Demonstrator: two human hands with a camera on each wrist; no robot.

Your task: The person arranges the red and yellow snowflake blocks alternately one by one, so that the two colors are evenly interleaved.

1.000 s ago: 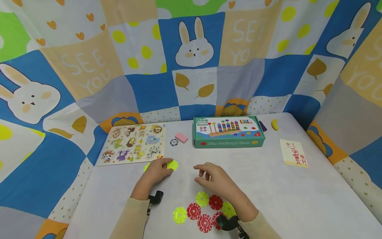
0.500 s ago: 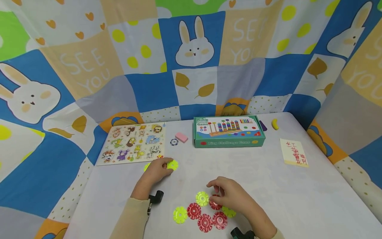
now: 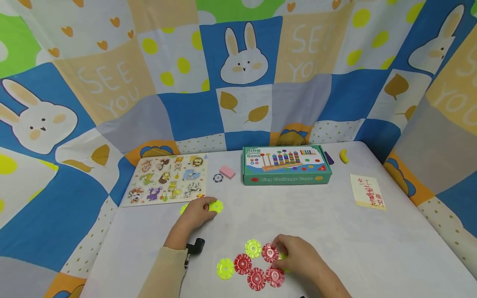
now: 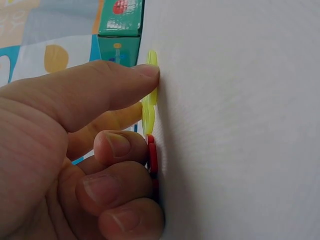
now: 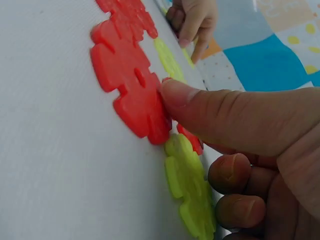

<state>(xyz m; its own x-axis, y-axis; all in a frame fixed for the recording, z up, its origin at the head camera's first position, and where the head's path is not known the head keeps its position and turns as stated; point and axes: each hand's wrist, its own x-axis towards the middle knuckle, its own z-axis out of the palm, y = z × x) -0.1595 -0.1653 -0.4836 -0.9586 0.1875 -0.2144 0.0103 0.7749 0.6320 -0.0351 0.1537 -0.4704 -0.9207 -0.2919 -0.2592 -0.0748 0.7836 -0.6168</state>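
Note:
In the head view my left hand [image 3: 195,213] pinches a yellow-green interlocking disc [image 3: 217,206] across its edges on the table. Another yellow-green disc shows partly at that hand's left, and the left wrist view has a red disc [image 4: 152,155] under the curled fingers. My right hand [image 3: 299,254] has its thumb and index finger around the edges of a red interlocking disc [image 3: 270,253], still flat on the table. The right wrist view shows the thumb [image 5: 180,95] beside a nearer red disc [image 5: 125,80], with a yellow-green disc [image 5: 190,185] by the lower fingers.
Loose discs lie left of the right hand, including a yellow-green disc [image 3: 225,269]. Behind stand an animal puzzle board [image 3: 164,180], a blue-and-white chip [image 3: 218,178], a pink block [image 3: 227,172], a green game box [image 3: 287,165], a toy banana [image 3: 343,156] and a paper note [image 3: 367,191].
My right hand has moved down and to the right from mid-table to the loose discs, and its fingers have come around a red disc. The left hand has stayed in place.

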